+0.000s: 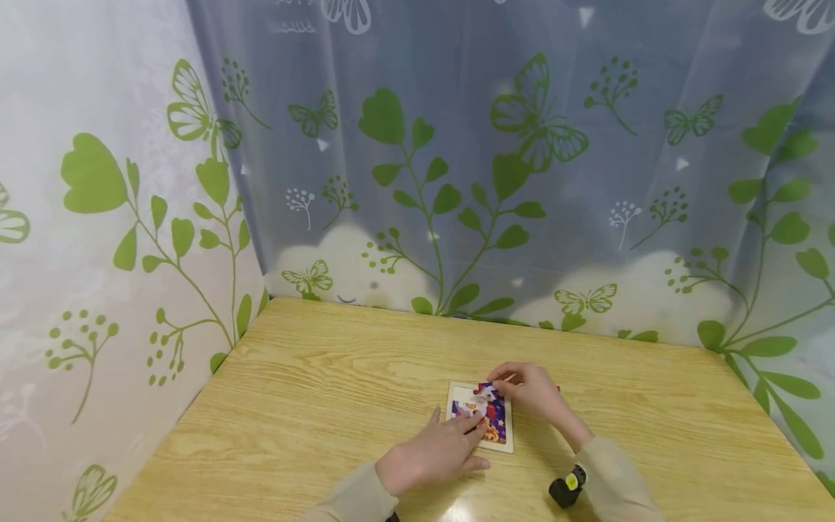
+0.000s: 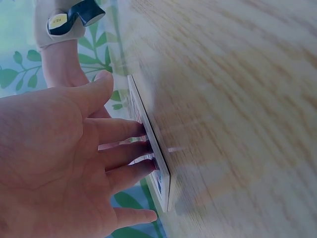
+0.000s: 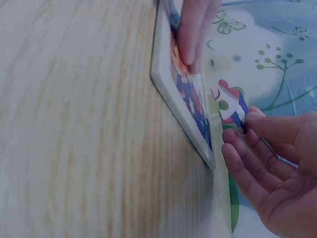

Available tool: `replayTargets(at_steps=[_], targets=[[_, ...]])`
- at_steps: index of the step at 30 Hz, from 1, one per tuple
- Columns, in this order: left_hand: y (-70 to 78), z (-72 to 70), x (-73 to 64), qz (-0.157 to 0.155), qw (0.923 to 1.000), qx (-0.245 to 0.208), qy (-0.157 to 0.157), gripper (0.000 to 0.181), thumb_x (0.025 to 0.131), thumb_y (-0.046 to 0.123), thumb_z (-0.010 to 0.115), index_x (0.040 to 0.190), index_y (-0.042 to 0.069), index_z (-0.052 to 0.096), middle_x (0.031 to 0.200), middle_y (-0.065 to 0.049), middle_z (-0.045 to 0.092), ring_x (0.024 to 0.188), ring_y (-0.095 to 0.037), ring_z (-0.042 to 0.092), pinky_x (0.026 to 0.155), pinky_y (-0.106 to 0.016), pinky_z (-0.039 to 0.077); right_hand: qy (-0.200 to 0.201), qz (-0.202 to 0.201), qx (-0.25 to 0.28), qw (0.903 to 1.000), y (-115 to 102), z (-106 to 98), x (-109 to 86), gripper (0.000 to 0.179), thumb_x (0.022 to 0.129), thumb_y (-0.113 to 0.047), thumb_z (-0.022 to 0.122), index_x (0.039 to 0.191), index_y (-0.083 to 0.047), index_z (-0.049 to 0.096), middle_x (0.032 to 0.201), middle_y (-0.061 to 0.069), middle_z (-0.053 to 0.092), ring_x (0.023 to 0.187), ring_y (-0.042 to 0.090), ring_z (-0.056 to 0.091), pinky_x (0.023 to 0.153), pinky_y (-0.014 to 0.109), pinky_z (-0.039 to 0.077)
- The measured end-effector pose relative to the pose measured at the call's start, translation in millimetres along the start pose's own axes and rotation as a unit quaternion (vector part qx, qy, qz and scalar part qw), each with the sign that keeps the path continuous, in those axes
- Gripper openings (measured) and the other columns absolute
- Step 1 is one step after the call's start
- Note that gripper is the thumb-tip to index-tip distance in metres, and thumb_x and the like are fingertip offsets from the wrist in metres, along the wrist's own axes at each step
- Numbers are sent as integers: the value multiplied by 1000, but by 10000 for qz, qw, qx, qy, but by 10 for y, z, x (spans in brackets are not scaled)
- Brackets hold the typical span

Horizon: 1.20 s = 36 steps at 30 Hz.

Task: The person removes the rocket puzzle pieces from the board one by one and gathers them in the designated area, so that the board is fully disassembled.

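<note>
A framed jigsaw puzzle (image 1: 501,448) with a purple, red and orange picture lies flat on the table, a pale gap showing in its upper left part. My left hand (image 1: 440,451) rests its extended fingertips on the picture; the left wrist view shows those fingers (image 2: 126,174) fairly straight, touching the puzzle's face. Between thumb and fingers, my right hand (image 3: 282,163) pinches a loose jigsaw piece (image 3: 232,106) coloured red, white and blue. That piece is tilted and held just above the puzzle's far edge. Fingers of the left hand cover part of the picture.
The wood-grain table (image 1: 313,391) extends around the puzzle. Behind it hangs a blue curtain (image 1: 457,145) printed with leaves and butterflies, and another hanging covers the left side. A small red thing (image 1: 558,389) shows partly behind the right wrist. A black camera (image 1: 565,491) sits at the right sleeve.
</note>
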<state>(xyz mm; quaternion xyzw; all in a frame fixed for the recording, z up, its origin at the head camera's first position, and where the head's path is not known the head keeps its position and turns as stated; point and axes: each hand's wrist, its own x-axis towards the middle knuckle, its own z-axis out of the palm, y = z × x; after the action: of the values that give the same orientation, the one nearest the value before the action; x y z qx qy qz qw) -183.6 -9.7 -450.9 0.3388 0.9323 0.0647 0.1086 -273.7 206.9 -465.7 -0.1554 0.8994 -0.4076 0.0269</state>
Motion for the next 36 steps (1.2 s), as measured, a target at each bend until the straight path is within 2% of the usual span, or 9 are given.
replayTargets(at_steps=[4,6,13,20,23,29,36], targets=[[-11,-2,3,-28,10000,-70,-8,66,103,54,47,156,16,40,164,1,32,149,-20,34,119,-61,27,139,130,551,9983,14,-76,-35,16,98,-10,67,107,1,74,103,16,74,80,22,73,68,33,62],[-17,-6,3,-36,10000,-85,-4,66,103,53,47,156,16,40,164,1,32,149,-19,34,119,-61,27,220,175,657,9974,22,-116,-52,17,98,-9,67,108,2,74,104,17,74,80,25,73,70,36,62],[-26,-20,-1,-59,9999,-119,-14,65,103,52,48,156,16,41,164,1,31,149,-19,34,120,-60,26,500,313,600,9965,62,-253,-131,19,98,-11,67,110,2,74,103,18,74,81,25,74,71,37,62],[-25,-8,-2,-64,9998,-195,-43,65,103,53,47,157,17,40,165,2,30,150,-19,32,120,-60,24,676,673,589,9937,115,-406,-250,23,100,-14,66,116,0,73,103,15,74,86,27,74,65,33,58],[-20,-1,-9,-48,9997,-222,-28,66,103,53,46,157,16,39,165,2,29,150,-19,32,121,-60,24,685,712,640,9930,152,-474,-294,24,101,-13,64,118,3,71,104,17,74,87,28,73,69,35,60],[-8,15,-33,43,9997,-158,152,66,103,53,45,156,15,40,165,0,30,150,-21,33,120,-61,25,766,795,767,9909,258,-609,-390,28,101,-12,63,122,6,68,114,21,71,87,18,73,79,37,62],[3,16,-37,78,9996,-190,179,64,104,52,45,155,14,41,164,0,32,149,-21,34,120,-60,26,922,823,735,9896,405,-763,-515,34,102,-16,63,125,9,66,118,25,69,85,11,71,79,35,62]])
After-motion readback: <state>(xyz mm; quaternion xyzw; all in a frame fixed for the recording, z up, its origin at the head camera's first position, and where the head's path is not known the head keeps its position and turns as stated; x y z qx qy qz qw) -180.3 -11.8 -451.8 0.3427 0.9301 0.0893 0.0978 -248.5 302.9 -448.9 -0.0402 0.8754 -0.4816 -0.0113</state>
